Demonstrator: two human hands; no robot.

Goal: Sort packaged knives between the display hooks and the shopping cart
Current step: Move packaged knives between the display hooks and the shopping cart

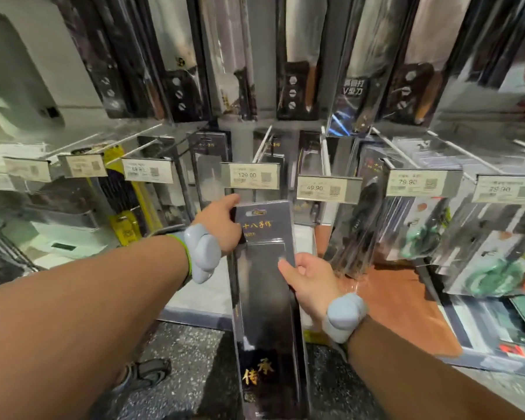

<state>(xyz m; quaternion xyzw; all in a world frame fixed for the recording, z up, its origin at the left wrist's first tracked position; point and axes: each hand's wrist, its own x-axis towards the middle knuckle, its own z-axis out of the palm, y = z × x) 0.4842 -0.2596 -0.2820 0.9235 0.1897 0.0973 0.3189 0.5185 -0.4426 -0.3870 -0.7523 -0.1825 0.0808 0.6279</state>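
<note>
At frame centre we hold a long black blister-packed knife (267, 292) upright, our left hand (222, 225) at its upper left edge, our right hand (312, 283) at its right edge, below the white 129.00 price tag (249, 175) on its metal hook (262, 145).

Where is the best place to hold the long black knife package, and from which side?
Probably at its two long edges, from both sides. The long black knife package is flat, narrow and upright; the left hand grips the upper left edge, the right hand the middle right edge. This leaves the hang hole free.
</note>
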